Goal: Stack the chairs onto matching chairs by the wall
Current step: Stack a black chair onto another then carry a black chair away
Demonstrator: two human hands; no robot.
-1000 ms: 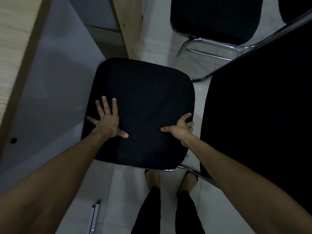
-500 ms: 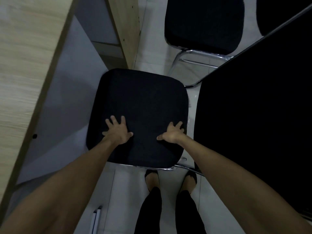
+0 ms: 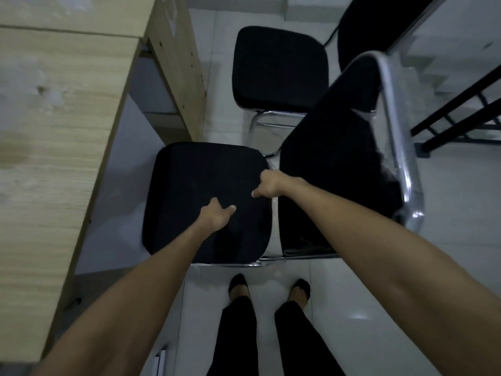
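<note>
Dim, bluish light; edges bowed; chrome frame point(image 3: 398, 147) blurred, perhaps motion.

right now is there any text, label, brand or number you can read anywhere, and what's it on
None: no readable text shows in this view.
Near chair seat: plain black fabric, no tag visible.
Far chair seat: plain black, no label.
Wooden desk: bare wood grain, no markings.

Matt black cloth seat point(image 3: 206, 185), shiny chrome frame point(image 3: 393, 126), seemingly wood-grain desk point(image 3: 59, 126).
</note>
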